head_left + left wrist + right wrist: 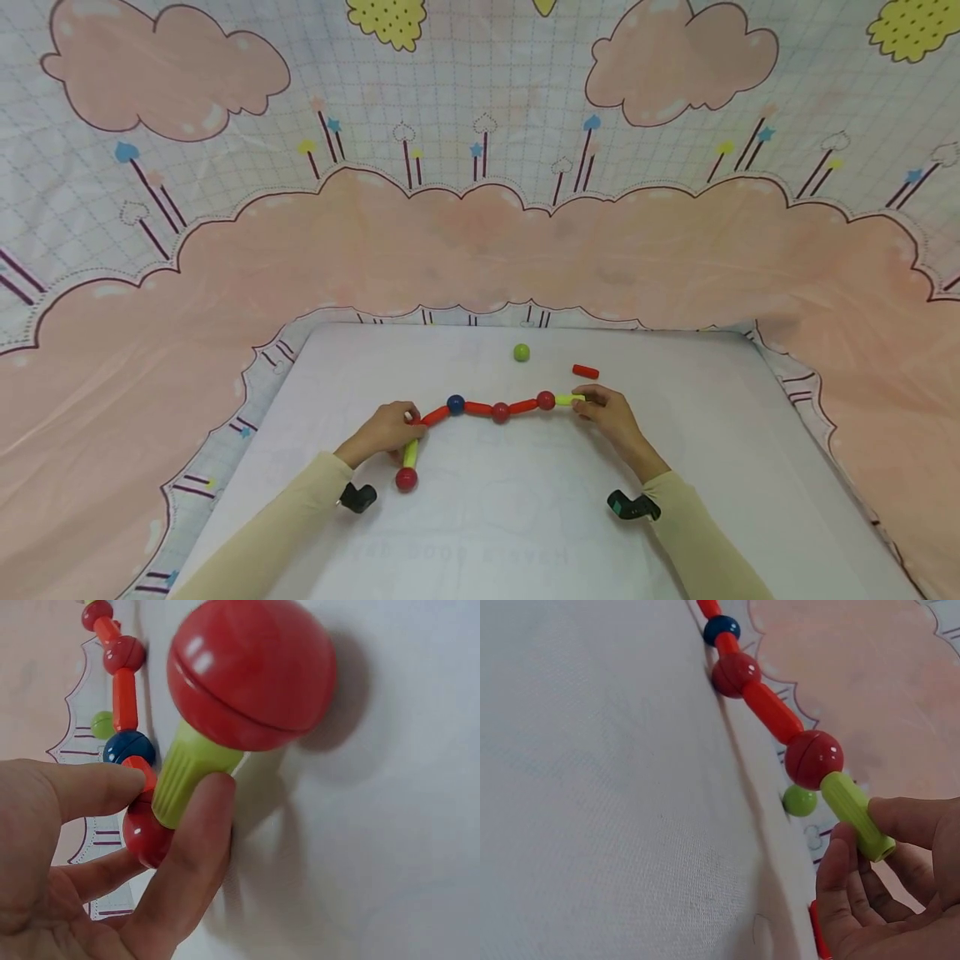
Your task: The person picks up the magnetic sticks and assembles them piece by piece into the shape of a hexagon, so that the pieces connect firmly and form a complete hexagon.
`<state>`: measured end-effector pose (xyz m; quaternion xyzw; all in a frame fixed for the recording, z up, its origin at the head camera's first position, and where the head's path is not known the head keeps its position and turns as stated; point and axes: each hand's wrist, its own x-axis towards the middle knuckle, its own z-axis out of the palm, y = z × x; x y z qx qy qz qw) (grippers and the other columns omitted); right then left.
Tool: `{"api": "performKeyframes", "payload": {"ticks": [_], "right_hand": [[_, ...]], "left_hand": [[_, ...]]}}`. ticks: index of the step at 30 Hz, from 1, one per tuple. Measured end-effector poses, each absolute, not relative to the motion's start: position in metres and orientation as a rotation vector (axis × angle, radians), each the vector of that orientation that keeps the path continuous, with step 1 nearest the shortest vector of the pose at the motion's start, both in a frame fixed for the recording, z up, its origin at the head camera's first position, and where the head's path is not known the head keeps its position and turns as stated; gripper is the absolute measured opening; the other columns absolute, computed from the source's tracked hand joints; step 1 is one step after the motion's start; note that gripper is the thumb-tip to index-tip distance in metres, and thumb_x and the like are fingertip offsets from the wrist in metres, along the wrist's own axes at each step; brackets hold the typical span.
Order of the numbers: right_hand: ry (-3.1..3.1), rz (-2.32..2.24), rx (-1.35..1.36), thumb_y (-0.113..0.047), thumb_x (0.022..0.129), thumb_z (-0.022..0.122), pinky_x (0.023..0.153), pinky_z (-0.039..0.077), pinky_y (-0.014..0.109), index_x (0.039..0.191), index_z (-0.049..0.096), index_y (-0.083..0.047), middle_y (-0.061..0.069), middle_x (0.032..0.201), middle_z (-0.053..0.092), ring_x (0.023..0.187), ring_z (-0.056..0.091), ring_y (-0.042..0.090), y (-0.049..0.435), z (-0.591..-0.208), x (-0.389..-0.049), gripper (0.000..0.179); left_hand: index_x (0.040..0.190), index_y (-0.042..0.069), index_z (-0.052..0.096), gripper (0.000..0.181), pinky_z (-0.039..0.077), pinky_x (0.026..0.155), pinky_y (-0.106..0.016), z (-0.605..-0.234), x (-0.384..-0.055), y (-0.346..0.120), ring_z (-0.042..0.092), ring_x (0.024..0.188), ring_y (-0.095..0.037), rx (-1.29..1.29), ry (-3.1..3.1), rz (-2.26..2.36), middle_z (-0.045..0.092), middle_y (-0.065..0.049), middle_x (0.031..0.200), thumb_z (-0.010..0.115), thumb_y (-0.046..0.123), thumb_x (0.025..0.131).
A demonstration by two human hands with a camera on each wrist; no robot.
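Observation:
A chain of rods and balls runs across the table. My left hand [390, 427] grips it at the bend, around a red ball [148, 838] mostly hidden in the head view. From that bend a yellow-green rod [410, 453] leads toward me to a red end ball [406, 479]. The other way go red rods [477, 408], a blue ball [455, 405] and two more red balls, one a middle ball [500, 412], the other a right ball [546, 401]. At the right end, my right hand [613, 418] pinches a second yellow-green rod [855, 814], joined to the right ball.
A loose green ball [521, 352] and a loose red rod [586, 372] lie on the white tabletop [510, 508] beyond the chain. Behind the table hangs a patterned cloth [480, 250]. Black devices are on both wrists, such as the right wrist device [632, 506].

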<state>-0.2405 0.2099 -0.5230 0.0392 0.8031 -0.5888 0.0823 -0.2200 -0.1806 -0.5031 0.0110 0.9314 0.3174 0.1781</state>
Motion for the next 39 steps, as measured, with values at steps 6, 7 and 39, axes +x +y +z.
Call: {"api": "performKeyframes", "payload": {"ticks": [6,7,39], "right_hand": [[2.394,-1.785,0.116,-0.012,0.093,0.066,0.08,0.055,0.023,0.123,0.063,-0.001,0.012,0.111,0.062,0.09,0.06,0.013,0.209,-0.523,-0.24,0.032],[2.39,-1.794,0.12,-0.012,0.093,0.066,0.081,0.056,0.024,0.122,0.063,0.0,0.012,0.111,0.062,0.09,0.06,0.013,0.209,-0.523,-0.24,0.031],[2.407,-1.74,0.099,-0.013,0.092,0.067,0.078,0.054,0.022,0.118,0.066,-0.004,0.011,0.108,0.063,0.086,0.06,0.015,0.185,-0.534,-0.245,0.027]], "left_hand": [[0.105,0.007,0.063,0.021,0.053,0.049,-0.026,-0.502,-0.217,-0.183,0.06,0.054,-0.015,-0.019,2.578,0.994,0.061,-0.009,0.094,0.068,0.022,0.092],[0.104,0.007,0.064,0.021,0.053,0.049,-0.026,-0.501,-0.216,-0.183,0.059,0.054,-0.015,-0.014,2.582,0.975,0.061,-0.009,0.092,0.068,0.023,0.092],[0.132,0.013,0.057,0.051,0.054,0.092,-0.04,-0.502,-0.235,-0.155,0.056,0.106,-0.022,0.417,2.831,0.565,0.059,-0.01,0.125,0.075,0.027,0.087]]}}
